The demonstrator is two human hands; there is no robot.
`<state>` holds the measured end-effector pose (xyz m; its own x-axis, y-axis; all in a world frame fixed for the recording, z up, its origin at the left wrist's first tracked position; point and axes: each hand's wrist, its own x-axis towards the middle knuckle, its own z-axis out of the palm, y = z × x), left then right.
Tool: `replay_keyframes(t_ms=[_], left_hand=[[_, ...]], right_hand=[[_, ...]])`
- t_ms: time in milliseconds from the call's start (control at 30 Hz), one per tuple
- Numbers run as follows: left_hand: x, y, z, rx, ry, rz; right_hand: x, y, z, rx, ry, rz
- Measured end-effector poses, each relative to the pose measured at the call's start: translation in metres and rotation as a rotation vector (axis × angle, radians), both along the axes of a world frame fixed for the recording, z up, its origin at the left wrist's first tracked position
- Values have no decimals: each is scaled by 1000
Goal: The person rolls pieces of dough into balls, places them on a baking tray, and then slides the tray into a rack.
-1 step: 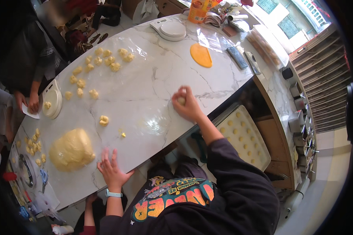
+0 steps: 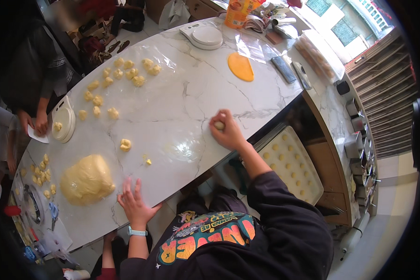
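Cupped fingers of my right hand (image 2: 228, 132) curl round a small pale dough ball (image 2: 219, 125) against the marble worktop (image 2: 191, 88). My left hand (image 2: 136, 203) rests on the near edge of the worktop with its fingers spread, holding nothing. Just left of it sits a large yellow dough mass (image 2: 87, 179). A single dough lump (image 2: 125, 145) lies beyond my left hand, and small dough crumbs (image 2: 148, 162) lie to the right of that lump. Several more dough lumps (image 2: 131, 73) are on clear plastic film farther back.
A tray of dough balls (image 2: 308, 186) sits below the worktop at right. A white scale (image 2: 63, 122) bears a lump near a co-worker's hands (image 2: 40, 123). Another scale (image 2: 204, 36), an orange scraper (image 2: 241, 66), phones (image 2: 283, 69) and blue scissors (image 2: 54, 213) lie about.
My right hand has shifted slightly nearer and to the right with the dough ball still in its fingers. My left hand keeps its place on the worktop.
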<state>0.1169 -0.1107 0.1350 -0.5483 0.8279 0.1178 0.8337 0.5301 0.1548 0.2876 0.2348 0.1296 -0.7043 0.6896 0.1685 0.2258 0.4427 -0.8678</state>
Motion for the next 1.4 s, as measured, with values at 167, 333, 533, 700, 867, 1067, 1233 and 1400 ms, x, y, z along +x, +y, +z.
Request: replay_keyframes(t_ms=[167, 333, 533, 700, 867, 1067, 1233, 1400], left_hand=[[3, 2, 0, -16, 29, -40], [1, 2, 0, -15, 9, -6], [3, 10, 9, 104, -3, -145], [59, 80, 13, 183, -34, -716], [151, 157, -19, 115, -356, -938], [248, 237, -100, -318, -448, -1184], [275, 312, -217, -255, -524, -810], [313, 364, -260, -194, -494, -693]], right_hand=[[10, 71, -17, 445, -73, -345], [-33, 23, -5, 107, 8, -293], [27, 11, -3, 199, 134, -463], [74, 16, -3, -112, 262, -362], [265, -35, -67, -521, 471, -571], [546, -100, -195, -676, 390, -1537], [652, -84, -196, -191, -57, -1816], [708, -89, -232, -129, -449, -1654]])
